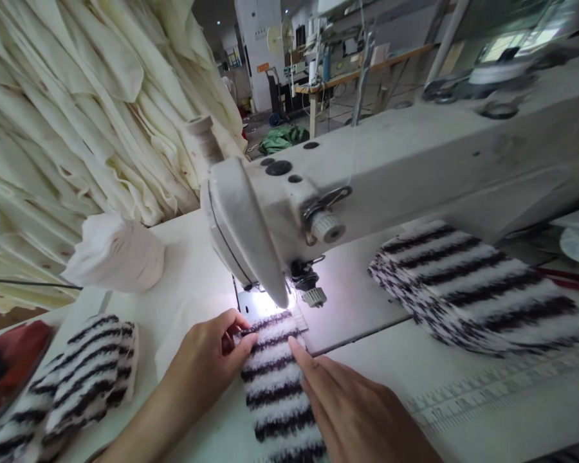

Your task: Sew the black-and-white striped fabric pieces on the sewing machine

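Left grip [216,350] is pinched on the striped cloth [276,382] near its far left corner, thumb on top; right grip [354,399] isn't clamped, fingers extended and lying along the right edge. Looks like I hold both sides so the piece lies flat and straight. Cloth is on the bench [193,257], far end by the lit needle area of the sewing machine [241,218]; light likely helps me see that edge. Striped stack [473,289] to the right, probably for easy reach; loose striped pieces [94,366] left, apart from my work. White roll [120,254] behind those, cream fabric [91,116] draped beyond.
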Motion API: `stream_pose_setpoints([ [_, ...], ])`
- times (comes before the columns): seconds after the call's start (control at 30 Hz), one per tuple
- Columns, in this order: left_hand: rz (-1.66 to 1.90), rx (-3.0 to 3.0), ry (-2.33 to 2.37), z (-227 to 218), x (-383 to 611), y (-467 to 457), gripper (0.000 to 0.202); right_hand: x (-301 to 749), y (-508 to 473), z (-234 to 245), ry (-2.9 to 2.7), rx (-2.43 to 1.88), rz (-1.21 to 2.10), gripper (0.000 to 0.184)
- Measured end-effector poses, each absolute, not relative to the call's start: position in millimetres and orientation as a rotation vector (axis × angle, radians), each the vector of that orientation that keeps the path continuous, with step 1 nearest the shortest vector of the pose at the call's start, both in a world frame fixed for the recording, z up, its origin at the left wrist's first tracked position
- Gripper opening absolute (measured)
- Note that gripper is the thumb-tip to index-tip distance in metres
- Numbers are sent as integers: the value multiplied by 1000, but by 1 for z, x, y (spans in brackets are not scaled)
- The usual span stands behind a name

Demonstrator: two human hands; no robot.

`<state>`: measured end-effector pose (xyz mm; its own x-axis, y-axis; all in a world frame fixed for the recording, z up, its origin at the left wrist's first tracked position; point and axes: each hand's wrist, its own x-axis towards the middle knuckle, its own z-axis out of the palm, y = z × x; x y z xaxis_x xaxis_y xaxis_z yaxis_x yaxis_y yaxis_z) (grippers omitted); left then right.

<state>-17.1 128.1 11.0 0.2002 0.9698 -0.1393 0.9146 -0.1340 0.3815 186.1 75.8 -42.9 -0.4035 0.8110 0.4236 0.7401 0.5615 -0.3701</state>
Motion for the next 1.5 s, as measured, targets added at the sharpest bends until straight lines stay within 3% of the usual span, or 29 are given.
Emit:
stream_pose_setpoints([
  [0.1,460,2470,1763,13,-16,120,21,190,75,-37,-2210,-1268,6,37],
  [0.2,692,2756,1498,7,-6,106,24,193,77,-38,-2266,-1202,-240,45],
  [0.33,635,2934,1115,-12,6,94,41,185,80,-46,-2315,-1183,-362,52],
  [0.8,602,2840,1272,-31,-7,110,49,154,100,-49,-2088,-1275,-385,50],
  [1.07,651,2853,1184,-27,-9,116,42,168,102,-59,-2212,-1222,-193,52],
  [1.27,664,2568,1240,7,-23,108,12,199,113,-36,-2313,-1006,248,39],
  [1.5,475,2401,1248,0,-27,106,8,193,115,-33,-2350,-1001,177,30],
])
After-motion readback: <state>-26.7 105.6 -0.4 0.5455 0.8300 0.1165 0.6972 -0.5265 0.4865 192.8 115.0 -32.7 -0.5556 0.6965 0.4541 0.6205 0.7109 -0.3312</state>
